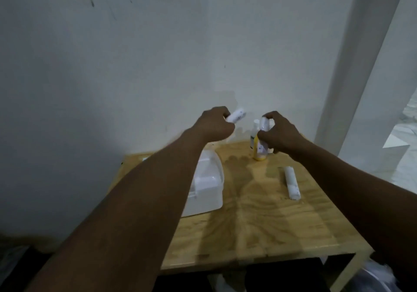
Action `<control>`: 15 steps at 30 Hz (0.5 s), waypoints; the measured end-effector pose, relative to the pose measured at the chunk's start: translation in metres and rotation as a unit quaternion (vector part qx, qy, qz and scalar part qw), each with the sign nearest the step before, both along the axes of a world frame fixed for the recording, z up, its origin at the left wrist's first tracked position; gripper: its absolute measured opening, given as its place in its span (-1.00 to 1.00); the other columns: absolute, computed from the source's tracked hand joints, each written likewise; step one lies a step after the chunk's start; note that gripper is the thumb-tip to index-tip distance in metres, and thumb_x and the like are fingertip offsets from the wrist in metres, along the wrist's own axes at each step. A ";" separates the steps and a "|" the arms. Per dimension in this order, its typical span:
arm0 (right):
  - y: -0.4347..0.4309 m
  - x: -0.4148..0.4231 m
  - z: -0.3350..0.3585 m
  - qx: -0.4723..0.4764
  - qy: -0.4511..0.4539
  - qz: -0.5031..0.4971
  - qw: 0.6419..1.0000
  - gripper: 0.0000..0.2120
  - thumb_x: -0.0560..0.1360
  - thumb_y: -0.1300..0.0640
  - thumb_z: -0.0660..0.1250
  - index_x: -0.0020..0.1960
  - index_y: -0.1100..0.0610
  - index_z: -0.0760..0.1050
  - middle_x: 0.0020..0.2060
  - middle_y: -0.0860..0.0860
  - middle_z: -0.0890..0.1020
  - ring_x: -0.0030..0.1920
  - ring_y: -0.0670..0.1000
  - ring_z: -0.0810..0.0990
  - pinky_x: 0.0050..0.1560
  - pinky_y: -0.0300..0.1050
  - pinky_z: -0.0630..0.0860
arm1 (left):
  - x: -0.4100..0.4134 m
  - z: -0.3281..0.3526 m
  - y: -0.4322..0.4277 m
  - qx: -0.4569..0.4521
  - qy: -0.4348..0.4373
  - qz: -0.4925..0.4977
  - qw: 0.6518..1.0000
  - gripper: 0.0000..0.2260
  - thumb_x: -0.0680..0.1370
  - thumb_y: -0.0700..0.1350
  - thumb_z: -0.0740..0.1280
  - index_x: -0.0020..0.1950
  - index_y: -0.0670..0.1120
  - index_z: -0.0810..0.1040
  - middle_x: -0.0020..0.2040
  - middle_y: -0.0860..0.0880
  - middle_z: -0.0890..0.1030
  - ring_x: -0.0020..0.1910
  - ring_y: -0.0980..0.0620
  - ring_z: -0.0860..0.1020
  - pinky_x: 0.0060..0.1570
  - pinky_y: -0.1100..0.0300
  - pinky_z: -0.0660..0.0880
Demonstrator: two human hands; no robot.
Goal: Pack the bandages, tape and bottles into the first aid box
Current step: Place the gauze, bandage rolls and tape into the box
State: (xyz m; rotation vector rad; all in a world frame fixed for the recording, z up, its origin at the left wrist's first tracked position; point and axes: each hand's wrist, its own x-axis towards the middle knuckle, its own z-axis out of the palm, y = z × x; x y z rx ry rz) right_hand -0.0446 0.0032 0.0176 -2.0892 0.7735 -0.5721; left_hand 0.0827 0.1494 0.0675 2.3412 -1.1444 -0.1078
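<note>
My left hand [215,124] is raised above the far side of the table, closed around a white roll [304,116] that sticks out to the right. My right hand [278,133] holds a second white roll [264,124] upright between thumb and fingers. Just behind and below it stand a yellow bottle [257,151] and a clear bottle [254,131] near the wall. A third white roll [292,185] lies on the table at the right. The white first aid box [207,187] sits at the table's left with its lid shut, partly hidden by my left forearm.
The wooden table [259,228] stands against a pale wall [158,54]. A white pillar [361,65] rises at the right. Under the table's front edge there is dark space, with something pale at the lower right corner.
</note>
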 end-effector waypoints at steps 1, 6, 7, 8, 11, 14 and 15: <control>0.007 0.004 0.008 0.001 -0.013 0.009 1.000 -0.55 0.41 0.12 0.34 0.27 -0.02 0.35 -0.03 0.10 0.61 -0.16 0.10 0.63 -0.45 -0.14 0.51 | 0.007 0.005 0.010 -0.021 0.008 0.014 1.000 -0.82 0.51 -0.06 0.34 0.09 -0.05 0.55 0.06 -0.07 0.61 -0.01 -0.08 0.56 -0.10 0.15 0.44; 0.051 0.026 0.030 -0.065 -0.055 0.082 0.993 -0.61 0.43 0.10 0.41 0.20 0.00 0.35 -0.21 0.06 0.62 -0.21 0.06 0.63 -0.26 -0.05 0.55 | 0.044 0.011 0.061 -0.027 0.063 0.058 0.996 -0.67 0.41 -0.02 0.52 0.11 -0.10 0.63 0.04 -0.07 0.66 -0.03 -0.05 0.63 -0.02 0.07 0.59; 0.061 0.030 0.031 -0.085 -0.054 0.099 0.990 -0.61 0.44 0.10 0.42 0.19 0.01 0.35 -0.26 0.05 0.63 -0.26 0.03 0.61 -0.26 -0.07 0.53 | 0.049 0.011 0.071 -0.014 0.065 0.059 0.996 -0.64 0.38 -0.01 0.56 0.11 -0.11 0.66 0.04 -0.07 0.68 -0.03 -0.04 0.64 0.01 0.05 0.60; 0.070 0.034 0.032 -0.106 -0.053 0.117 0.986 -0.62 0.45 0.10 0.43 0.19 0.01 0.35 -0.30 0.06 0.63 -0.29 0.01 0.60 -0.28 -0.09 0.51 | 0.053 0.011 0.080 -0.004 0.069 0.056 0.996 -0.64 0.37 -0.01 0.58 0.10 -0.12 0.69 0.03 -0.07 0.69 -0.04 -0.04 0.64 0.03 0.04 0.60; 0.096 0.041 0.028 -0.157 -0.024 0.170 0.972 -0.62 0.46 0.12 0.45 0.17 0.01 0.34 -0.31 0.03 0.63 -0.31 -0.04 0.59 -0.33 -0.18 0.49 | 0.058 0.009 0.105 0.019 0.113 0.034 0.993 -0.69 0.39 -0.09 0.58 0.09 -0.15 0.69 -0.03 -0.09 0.71 -0.18 -0.01 0.65 -0.13 0.13 0.59; 0.113 0.043 0.016 -0.177 0.022 0.212 0.961 -0.57 0.46 0.15 0.44 0.19 -0.01 0.28 -0.25 0.06 0.63 -0.28 -0.02 0.61 -0.33 -0.16 0.54 | 0.060 -0.001 0.120 0.073 0.130 0.014 0.989 -0.71 0.40 -0.09 0.57 0.09 -0.09 0.68 -0.04 -0.04 0.73 -0.21 0.03 0.71 -0.18 0.12 0.56; 0.117 0.043 0.011 -0.183 0.031 0.219 0.958 -0.54 0.45 0.15 0.43 0.21 -0.02 0.26 -0.22 0.10 0.65 -0.26 0.03 0.63 -0.27 -0.06 0.61 | 0.060 -0.005 0.122 0.087 0.130 0.008 0.988 -0.71 0.40 -0.08 0.58 0.09 -0.08 0.68 -0.04 -0.03 0.74 -0.19 0.03 0.72 -0.13 0.10 0.60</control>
